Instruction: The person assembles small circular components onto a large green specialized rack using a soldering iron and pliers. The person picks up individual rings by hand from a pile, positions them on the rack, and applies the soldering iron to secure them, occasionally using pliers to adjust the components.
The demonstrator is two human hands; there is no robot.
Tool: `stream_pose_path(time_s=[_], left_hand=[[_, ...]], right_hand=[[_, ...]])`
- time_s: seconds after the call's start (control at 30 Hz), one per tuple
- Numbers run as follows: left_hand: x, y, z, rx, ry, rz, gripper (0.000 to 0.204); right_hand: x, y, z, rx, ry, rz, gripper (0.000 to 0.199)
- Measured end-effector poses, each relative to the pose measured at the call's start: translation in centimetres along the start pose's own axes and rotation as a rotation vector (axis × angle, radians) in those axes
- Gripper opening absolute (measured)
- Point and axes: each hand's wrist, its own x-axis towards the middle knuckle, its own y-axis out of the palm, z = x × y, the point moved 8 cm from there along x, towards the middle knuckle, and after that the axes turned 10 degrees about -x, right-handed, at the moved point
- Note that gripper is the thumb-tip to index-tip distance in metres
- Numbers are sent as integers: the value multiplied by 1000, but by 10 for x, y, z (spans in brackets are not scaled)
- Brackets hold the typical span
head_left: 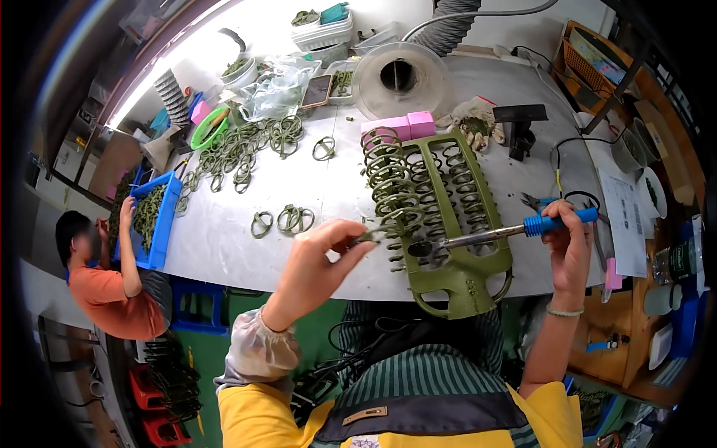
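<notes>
A green plastic frame lies on the table before me, with rows of green rings along its bars. My right hand is closed around the blue handle of a soldering iron. The iron slants down to the left, its dark tip over the near-left part of the frame. Left of that tip, my left hand pinches a green ring at the frame's left edge; its fingertips partly hide the grip. I cannot tell whether this ring is still joined to the frame.
Loose green rings lie in a heap at the back left, with a few nearer. Behind the frame are pink blocks, a glove and a round clear hood. Pliers lie right. A co-worker sits left by a blue crate.
</notes>
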Motion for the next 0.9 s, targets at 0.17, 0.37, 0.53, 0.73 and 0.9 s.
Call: stream_pose_path(time_s=[0.17, 0.37, 0.53, 0.73, 0.9], left_hand=[[12, 30, -12, 32, 94, 61, 26], [28, 40, -3, 75, 63, 114, 24], [31, 45, -3, 109, 57, 135, 23], [33, 46, -1, 102, 69, 138, 22], [34, 45, 0, 98, 78, 141, 22]], right_hand=[[1, 2, -7, 7, 10, 25, 16], [1, 6, -23, 53, 31, 22, 17], [1, 8, -34, 101, 64, 6, 17], [1, 11, -37, 128, 76, 7, 17], [1, 12, -37, 114, 73, 19, 16]])
